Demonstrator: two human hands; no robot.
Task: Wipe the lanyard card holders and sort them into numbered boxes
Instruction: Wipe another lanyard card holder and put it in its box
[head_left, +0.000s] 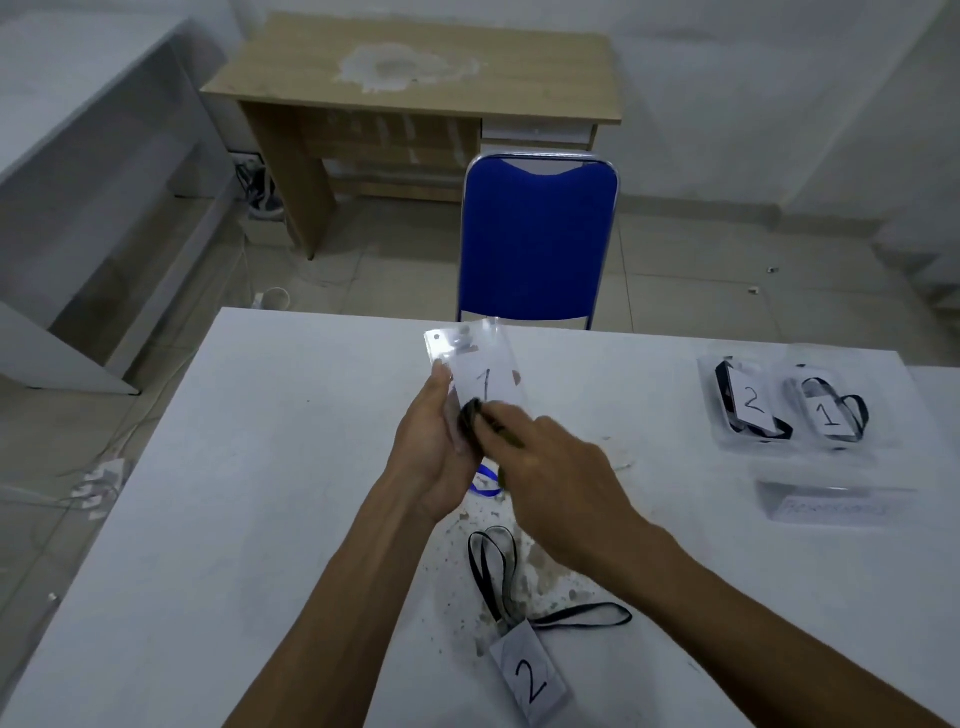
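My left hand (434, 441) grips a clear card holder (480, 371) marked "1" and holds it upright above the white table (249, 493). My right hand (550, 467) pinches a small dark cloth (471, 413) against the holder's lower face. A blue lanyard (485, 480) hangs below my hands. Near the front edge lies a second holder marked "2" (530, 675) with a black lanyard (498, 571). At the far right stand two clear boxes, one labelled "2" (750, 402) and one labelled "1" (831, 413), each with lanyards inside.
A clear lid or tray with a paper label (831, 506) lies in front of the boxes. Grit and stains (524, 566) speckle the table's middle. A blue chair (537, 239) stands behind the table, a wooden desk (415, 73) beyond it.
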